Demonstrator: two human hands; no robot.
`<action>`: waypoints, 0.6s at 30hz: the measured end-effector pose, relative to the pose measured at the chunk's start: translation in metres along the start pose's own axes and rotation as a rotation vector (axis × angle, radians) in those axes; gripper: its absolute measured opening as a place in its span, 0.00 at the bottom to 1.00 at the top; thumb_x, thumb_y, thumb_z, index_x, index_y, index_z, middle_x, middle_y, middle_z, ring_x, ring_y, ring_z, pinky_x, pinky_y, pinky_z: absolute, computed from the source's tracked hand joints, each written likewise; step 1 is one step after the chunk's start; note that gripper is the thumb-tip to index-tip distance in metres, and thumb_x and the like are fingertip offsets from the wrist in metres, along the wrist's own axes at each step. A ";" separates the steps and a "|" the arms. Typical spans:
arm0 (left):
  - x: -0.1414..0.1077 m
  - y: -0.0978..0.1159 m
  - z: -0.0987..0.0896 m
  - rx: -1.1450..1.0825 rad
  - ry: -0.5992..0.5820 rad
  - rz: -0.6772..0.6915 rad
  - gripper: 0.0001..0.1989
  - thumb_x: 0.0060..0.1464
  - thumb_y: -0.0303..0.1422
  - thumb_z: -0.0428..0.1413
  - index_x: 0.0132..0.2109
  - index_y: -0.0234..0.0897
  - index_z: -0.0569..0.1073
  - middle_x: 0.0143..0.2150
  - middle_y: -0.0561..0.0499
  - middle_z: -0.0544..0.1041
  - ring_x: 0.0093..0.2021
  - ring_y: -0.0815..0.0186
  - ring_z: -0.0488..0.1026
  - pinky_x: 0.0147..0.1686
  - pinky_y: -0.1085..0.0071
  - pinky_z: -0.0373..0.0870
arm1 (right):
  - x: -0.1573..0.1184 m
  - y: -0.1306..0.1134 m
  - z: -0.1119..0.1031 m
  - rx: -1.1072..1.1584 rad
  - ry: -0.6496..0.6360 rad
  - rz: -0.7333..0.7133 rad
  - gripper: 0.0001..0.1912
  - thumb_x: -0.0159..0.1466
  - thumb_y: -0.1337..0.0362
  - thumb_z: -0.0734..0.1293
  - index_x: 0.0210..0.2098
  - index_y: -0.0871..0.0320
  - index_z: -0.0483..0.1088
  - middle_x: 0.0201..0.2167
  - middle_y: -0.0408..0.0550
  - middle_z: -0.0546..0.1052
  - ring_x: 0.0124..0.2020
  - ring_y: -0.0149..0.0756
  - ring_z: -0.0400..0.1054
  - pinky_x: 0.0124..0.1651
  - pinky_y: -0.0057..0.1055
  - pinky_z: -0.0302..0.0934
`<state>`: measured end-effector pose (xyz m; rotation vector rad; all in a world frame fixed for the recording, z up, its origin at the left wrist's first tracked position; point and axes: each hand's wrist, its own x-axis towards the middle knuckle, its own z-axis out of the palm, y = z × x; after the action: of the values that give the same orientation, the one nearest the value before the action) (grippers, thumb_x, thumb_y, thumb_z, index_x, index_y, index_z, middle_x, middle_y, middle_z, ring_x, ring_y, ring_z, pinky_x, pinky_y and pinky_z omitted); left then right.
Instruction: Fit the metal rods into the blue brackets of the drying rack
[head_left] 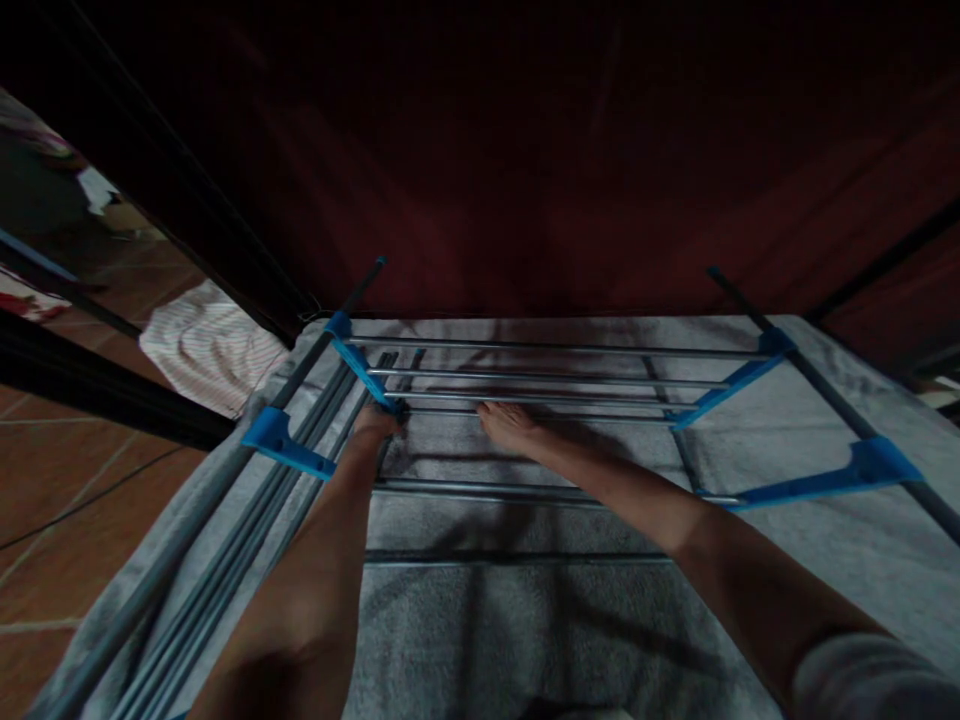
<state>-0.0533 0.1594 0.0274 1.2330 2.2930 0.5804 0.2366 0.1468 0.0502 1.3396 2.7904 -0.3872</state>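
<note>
Grey metal-tube rack (555,378) with blue plastic brackets (274,434) rests on grey cloth (412,650) — right hand's (510,428) fingers curl round a thin silver bar (442,411); one cannot tell the left hand's (375,420). Uneven pushing could pop that bar loose.

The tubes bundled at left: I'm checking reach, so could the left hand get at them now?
Probably yes: the tubes lie just beside the left hand, much of their length uncovered, though a blue bracket crosses in front of part of them.
</note>
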 end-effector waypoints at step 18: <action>-0.003 -0.004 0.005 0.119 0.033 -0.031 0.12 0.38 0.31 0.68 0.32 0.37 0.76 0.30 0.41 0.80 0.39 0.45 0.80 0.32 0.60 0.74 | 0.007 0.010 0.009 0.118 -0.030 -0.034 0.15 0.76 0.62 0.54 0.55 0.57 0.69 0.52 0.54 0.78 0.50 0.41 0.74 0.46 0.33 0.65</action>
<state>-0.0517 0.1554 0.0222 1.2482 2.3999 0.4628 0.2390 0.1561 0.0389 1.2973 2.8095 -0.5764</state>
